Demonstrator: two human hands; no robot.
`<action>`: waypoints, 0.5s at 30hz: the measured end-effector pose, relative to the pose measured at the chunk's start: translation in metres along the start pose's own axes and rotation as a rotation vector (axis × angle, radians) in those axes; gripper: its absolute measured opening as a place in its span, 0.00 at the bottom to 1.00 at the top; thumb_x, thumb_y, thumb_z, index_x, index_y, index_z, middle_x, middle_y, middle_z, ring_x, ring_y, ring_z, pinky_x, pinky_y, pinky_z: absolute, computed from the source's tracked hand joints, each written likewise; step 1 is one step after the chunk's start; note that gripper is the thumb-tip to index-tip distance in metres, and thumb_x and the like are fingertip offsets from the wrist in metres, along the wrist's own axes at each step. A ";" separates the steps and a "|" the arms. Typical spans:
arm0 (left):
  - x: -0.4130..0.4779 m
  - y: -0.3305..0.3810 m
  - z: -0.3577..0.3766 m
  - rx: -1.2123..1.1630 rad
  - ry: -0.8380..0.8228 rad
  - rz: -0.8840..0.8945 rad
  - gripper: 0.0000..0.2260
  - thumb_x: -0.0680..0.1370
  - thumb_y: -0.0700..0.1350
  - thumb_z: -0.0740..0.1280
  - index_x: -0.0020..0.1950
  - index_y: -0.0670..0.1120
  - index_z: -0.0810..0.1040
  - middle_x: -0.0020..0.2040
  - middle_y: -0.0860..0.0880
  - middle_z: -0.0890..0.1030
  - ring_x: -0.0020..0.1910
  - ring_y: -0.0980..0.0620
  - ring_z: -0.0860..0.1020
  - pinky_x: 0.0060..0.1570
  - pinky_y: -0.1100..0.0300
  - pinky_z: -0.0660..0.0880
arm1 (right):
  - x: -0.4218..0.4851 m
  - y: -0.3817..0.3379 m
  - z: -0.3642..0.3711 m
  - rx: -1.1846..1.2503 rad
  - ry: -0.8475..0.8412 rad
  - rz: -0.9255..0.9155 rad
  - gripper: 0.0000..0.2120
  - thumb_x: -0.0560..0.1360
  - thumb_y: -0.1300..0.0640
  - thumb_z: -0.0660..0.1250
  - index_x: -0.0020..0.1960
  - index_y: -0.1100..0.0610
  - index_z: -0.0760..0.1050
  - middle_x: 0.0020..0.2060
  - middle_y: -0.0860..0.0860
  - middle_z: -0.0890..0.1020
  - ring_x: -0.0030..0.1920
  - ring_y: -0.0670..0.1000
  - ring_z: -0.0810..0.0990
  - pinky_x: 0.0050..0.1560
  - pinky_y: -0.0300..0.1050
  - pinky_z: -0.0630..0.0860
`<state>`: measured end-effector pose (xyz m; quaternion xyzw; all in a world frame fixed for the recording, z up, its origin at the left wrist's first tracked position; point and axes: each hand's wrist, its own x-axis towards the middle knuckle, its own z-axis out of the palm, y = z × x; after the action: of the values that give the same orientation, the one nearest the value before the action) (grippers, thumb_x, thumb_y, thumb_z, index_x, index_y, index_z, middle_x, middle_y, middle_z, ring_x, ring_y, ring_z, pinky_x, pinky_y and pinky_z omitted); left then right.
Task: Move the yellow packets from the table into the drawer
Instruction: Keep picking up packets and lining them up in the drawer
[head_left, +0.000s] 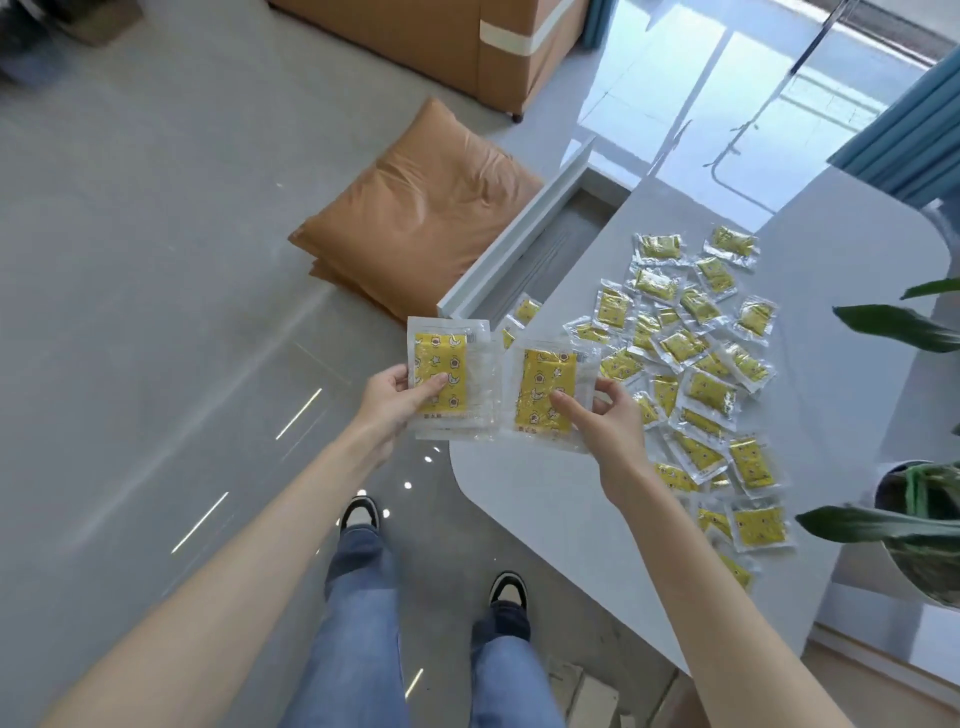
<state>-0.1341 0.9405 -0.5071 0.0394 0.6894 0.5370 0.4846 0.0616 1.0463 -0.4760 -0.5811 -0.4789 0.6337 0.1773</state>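
Head view: yellow packets (691, 364), clear sleeves over star-and-moon print, lie scattered across the grey table (545, 493). A few sit in the open white drawer (519, 244). The left hand (389, 402) grips one small stack (441, 376) and the right hand (608, 421) pinches another stack (545, 395), both at the table's near corner. A tan cushion (415, 208) lies beyond.

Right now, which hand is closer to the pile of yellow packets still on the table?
Right. The right hand, holding a packet, is over the table edge beside the pile. The left hand holds another packet out over the floor, farther away.
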 end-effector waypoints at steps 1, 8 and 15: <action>0.007 0.009 -0.008 0.018 -0.018 0.005 0.05 0.73 0.37 0.71 0.46 0.45 0.79 0.45 0.48 0.83 0.44 0.51 0.81 0.52 0.56 0.78 | 0.002 -0.004 0.010 0.010 0.016 0.007 0.20 0.71 0.56 0.74 0.59 0.54 0.70 0.45 0.50 0.83 0.41 0.43 0.80 0.37 0.38 0.71; 0.071 0.083 -0.067 0.143 -0.154 -0.007 0.04 0.74 0.38 0.71 0.48 0.43 0.80 0.47 0.47 0.83 0.45 0.52 0.82 0.49 0.58 0.79 | 0.024 -0.032 0.097 0.096 0.163 0.041 0.19 0.72 0.57 0.74 0.57 0.55 0.68 0.44 0.50 0.79 0.40 0.42 0.76 0.35 0.36 0.68; 0.133 0.157 -0.112 0.326 -0.233 0.044 0.10 0.75 0.38 0.70 0.56 0.40 0.79 0.50 0.45 0.82 0.43 0.55 0.81 0.40 0.68 0.79 | 0.056 -0.062 0.167 0.284 0.281 0.142 0.23 0.70 0.59 0.75 0.61 0.60 0.70 0.54 0.57 0.82 0.52 0.55 0.83 0.55 0.53 0.79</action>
<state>-0.3572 1.0042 -0.4734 0.1943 0.7054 0.4204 0.5366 -0.1250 1.0523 -0.4800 -0.6652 -0.3135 0.6182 0.2775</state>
